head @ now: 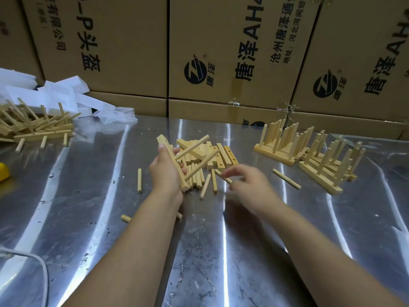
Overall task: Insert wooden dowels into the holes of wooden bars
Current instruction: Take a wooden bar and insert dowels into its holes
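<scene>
Against stacked cartons (221,41), a two-dowel bar (166,142) is being gripped by the left hand (166,173); beside that grip, loose dowels (204,187) are being reached by the right hand (250,185), hold too blurred to tell; unfilled bars (225,156) are being left beyond

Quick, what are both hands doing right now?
Left hand: grips a wooden bar with two dowels in it.
Right hand: blurred, fingers at a loose dowel; grip cannot be told.
</scene>
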